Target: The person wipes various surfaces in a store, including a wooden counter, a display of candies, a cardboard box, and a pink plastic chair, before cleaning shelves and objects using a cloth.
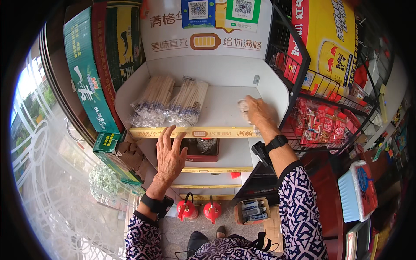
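My right hand [258,110] presses a crumpled pale cloth [243,109] against the right end of the white top shelf [224,104]. Part of the cloth is hidden under my fingers, and a bit of it hangs by the front edge. At the front lip [211,132] of this shelf hovers my left hand [171,152], fingers spread and holding nothing. Two clear plastic packs of thin sticks lie on the shelf's left half: the left pack [154,97] and the right pack [188,100], side by side.
A dark red tray [201,158] with a jar sits one shelf below. Two fire extinguishers [187,209] and a box of bottles [252,211] stand on the floor. Stacked cartons [87,71] flank the left; a black wire rack [331,87] with red snack packets flanks the right.
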The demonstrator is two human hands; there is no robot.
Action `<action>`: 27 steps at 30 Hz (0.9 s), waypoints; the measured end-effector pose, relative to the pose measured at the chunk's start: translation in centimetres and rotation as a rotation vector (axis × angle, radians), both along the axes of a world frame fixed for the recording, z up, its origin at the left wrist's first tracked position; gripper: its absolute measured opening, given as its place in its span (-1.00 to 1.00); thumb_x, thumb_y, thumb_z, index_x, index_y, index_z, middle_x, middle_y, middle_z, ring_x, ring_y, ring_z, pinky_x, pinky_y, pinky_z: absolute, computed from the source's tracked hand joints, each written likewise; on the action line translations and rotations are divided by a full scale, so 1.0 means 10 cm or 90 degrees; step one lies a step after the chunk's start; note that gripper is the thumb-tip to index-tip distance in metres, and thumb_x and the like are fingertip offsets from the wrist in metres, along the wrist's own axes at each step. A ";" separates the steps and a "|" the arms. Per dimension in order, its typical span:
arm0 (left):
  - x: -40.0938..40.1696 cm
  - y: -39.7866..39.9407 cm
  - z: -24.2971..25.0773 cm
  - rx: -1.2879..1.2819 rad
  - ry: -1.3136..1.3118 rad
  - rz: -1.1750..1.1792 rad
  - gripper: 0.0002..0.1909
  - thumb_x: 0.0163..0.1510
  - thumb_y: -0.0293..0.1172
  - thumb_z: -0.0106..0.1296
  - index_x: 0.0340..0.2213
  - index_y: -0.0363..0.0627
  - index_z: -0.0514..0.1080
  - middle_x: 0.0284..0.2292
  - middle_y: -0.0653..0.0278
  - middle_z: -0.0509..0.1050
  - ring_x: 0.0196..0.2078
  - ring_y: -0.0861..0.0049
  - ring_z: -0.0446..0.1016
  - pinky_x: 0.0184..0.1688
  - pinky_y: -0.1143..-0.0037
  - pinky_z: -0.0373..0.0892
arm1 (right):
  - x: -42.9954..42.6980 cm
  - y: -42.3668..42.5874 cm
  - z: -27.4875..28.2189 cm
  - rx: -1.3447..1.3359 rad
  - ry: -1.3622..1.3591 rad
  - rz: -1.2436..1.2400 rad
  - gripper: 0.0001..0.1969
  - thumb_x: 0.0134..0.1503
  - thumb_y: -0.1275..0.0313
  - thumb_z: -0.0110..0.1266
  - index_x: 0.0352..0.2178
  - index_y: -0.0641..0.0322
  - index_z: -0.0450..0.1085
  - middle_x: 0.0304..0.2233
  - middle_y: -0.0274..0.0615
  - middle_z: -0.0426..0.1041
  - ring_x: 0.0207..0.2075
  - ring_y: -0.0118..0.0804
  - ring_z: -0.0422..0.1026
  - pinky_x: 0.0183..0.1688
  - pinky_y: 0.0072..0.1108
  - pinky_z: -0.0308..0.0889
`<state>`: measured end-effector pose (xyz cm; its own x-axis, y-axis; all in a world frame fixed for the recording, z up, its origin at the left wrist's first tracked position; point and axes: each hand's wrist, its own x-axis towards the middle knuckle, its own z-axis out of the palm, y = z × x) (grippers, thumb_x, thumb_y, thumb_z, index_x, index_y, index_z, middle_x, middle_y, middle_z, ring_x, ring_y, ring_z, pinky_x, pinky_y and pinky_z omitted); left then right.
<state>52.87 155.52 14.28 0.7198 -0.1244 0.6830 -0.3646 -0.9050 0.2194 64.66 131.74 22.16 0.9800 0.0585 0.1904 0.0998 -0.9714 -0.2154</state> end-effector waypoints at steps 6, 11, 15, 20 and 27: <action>0.28 0.04 -0.12 0.013 0.005 0.003 -0.34 -0.28 -0.53 0.07 -0.07 -0.02 0.13 -0.07 0.11 0.07 -0.02 0.17 0.07 -0.03 0.28 0.06 | 0.25 0.03 0.07 0.097 0.149 0.461 -0.53 -0.24 0.70 -0.19 -0.23 0.06 0.32 -0.33 -0.05 0.40 -0.31 -0.19 0.38 -0.20 -0.58 0.27; 0.39 0.41 -0.27 0.059 0.006 0.022 -0.35 -0.30 -0.48 0.09 -0.07 -0.01 0.16 -0.08 0.12 0.12 0.00 0.18 0.07 -0.01 0.28 0.04 | 0.33 0.01 0.40 0.294 0.193 0.449 -0.54 -0.31 0.69 -0.20 -0.26 0.25 0.31 -0.30 -0.03 0.39 -0.24 -0.17 0.36 -0.13 -0.55 0.21; 0.48 0.36 -0.37 0.071 0.015 0.023 -0.29 -0.32 -0.38 0.10 -0.04 -0.01 0.12 -0.04 0.11 0.10 0.04 0.16 0.01 0.02 0.25 -0.03 | 0.49 0.23 0.20 -0.022 0.006 0.102 -0.60 -0.10 0.55 -0.11 -0.16 -0.06 0.22 -0.21 -0.07 0.30 -0.18 -0.12 0.33 -0.17 -0.47 0.28; 0.54 0.40 -0.44 0.076 0.014 0.025 -0.27 -0.33 -0.39 0.10 -0.04 -0.05 0.11 -0.03 0.06 0.06 0.06 0.12 -0.05 0.01 0.21 -0.07 | 0.82 0.64 0.03 -0.109 0.070 0.090 -0.52 -0.14 0.58 -0.06 -0.11 0.03 0.15 -0.21 -0.06 0.29 -0.19 -0.08 0.31 -0.20 -0.42 0.28; 0.70 0.42 -0.55 0.070 -0.009 0.002 -0.27 -0.32 -0.35 0.09 -0.03 -0.04 0.09 -0.02 0.06 0.05 0.06 0.12 -0.06 0.01 0.20 -0.09 | 0.77 0.89 0.06 -0.187 0.110 0.321 -0.51 -0.24 0.64 -0.09 -0.17 0.08 0.25 -0.23 -0.06 0.34 -0.21 -0.10 0.33 -0.19 -0.44 0.26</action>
